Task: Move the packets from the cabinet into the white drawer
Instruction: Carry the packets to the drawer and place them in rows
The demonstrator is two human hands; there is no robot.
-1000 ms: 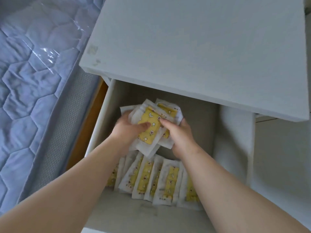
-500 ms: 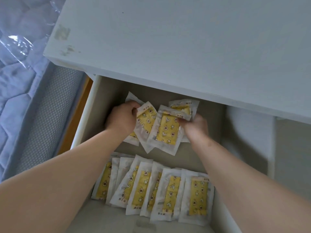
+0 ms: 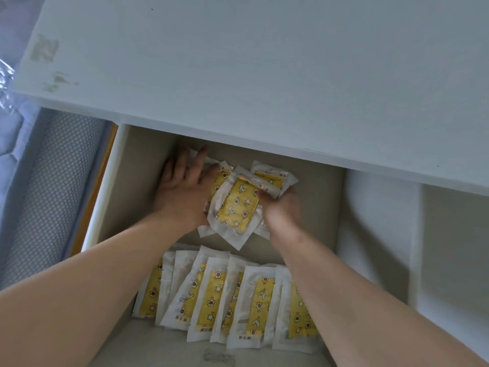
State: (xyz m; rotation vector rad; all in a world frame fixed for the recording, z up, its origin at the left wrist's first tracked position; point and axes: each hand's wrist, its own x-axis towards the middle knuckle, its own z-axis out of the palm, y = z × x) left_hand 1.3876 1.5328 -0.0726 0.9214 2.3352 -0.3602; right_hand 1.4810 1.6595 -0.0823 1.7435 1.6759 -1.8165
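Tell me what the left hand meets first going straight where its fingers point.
The left hand likely slides under the cabinet top toward the white drawer's hidden back; depth is unclear.

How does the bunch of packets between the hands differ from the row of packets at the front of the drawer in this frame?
The bunch of packets is jumbled at mixed angles; the row of packets is fanned, roughly parallel. The bunch sits far back in the drawer; the row near its front. The left hand presses the bunch, the right hand grips it; neither touches the row. Both: white wrappers, yellow patterned contents.
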